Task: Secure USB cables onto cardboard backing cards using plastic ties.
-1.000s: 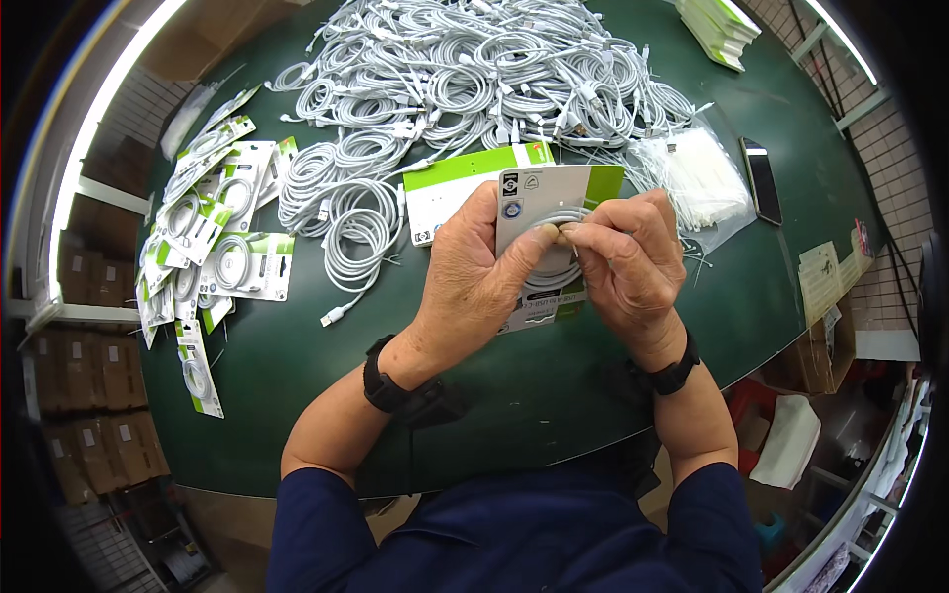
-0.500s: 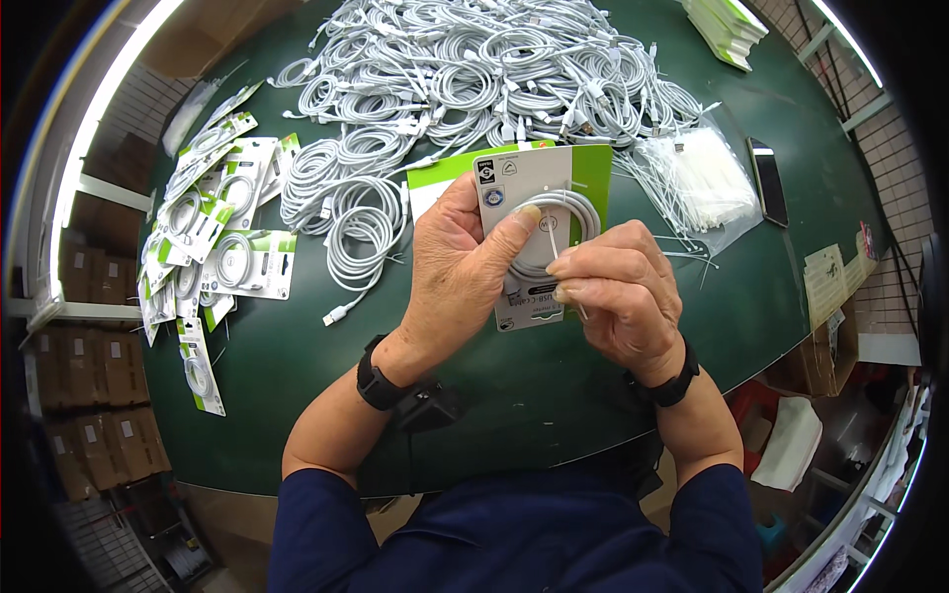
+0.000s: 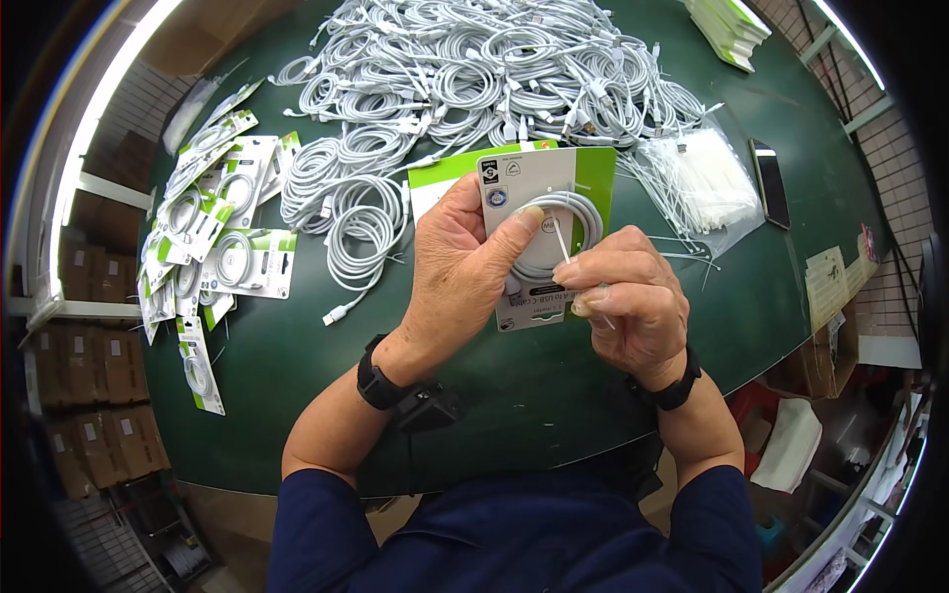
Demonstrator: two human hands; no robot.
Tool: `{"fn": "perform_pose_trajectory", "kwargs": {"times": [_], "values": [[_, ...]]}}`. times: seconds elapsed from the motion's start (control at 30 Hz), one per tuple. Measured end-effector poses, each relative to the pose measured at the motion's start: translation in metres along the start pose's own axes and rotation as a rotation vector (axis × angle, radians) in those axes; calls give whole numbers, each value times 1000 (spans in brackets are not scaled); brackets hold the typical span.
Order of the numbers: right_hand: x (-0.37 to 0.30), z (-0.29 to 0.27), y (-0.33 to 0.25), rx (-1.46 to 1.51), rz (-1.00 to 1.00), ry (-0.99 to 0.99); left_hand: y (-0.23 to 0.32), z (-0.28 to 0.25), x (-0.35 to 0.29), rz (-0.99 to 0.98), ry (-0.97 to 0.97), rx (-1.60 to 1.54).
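Observation:
My left hand (image 3: 460, 252) is closed on a white and green packaging card (image 3: 514, 176), its thumb pressing on a coiled white cable (image 3: 583, 210) that lies against the card. Between thumb and fingers, my right hand (image 3: 633, 301) pinches a thin white cable tie (image 3: 561, 240), which slants over the middle of the coil. The lower part of the coil is partly hidden by my right fingers. Behind the held card, more green and white card (image 3: 431, 178) lies on the table.
A big heap of coiled cables (image 3: 465, 79) covers the back. Carded cables (image 3: 237, 262) pile up at the left. A bag of cable ties (image 3: 702, 183) and a phone (image 3: 769, 183) lie right on the green table (image 3: 494, 415). Blank cards (image 3: 727, 32) stand stacked far right.
My right hand has shifted slightly right and down, and the cable tie's visible part now tilts more. The card in my left hand has moved a touch to the right.

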State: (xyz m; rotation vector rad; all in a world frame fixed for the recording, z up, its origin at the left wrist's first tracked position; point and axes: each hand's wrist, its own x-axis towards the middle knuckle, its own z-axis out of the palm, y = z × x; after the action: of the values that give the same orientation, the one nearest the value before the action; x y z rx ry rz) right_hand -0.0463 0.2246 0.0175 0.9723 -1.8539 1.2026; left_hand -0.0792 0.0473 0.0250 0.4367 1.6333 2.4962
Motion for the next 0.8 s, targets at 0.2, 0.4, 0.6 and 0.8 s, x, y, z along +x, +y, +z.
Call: {"fn": "perform_pose_trajectory", "kwargs": {"times": [0.2,0.4,0.6,0.8], "values": [[0,1,0,8,-13,-22,0,1,-1,-10,7,20],[-2,2,2,18,-13,-58,-3,1,-1,-20,-6,17],[3,3,6,-86,-27,-74,-9,2,-3,-43,-8,20],[-6,3,9,-29,194,95,-14,9,-6,-49,-16,47]]}}
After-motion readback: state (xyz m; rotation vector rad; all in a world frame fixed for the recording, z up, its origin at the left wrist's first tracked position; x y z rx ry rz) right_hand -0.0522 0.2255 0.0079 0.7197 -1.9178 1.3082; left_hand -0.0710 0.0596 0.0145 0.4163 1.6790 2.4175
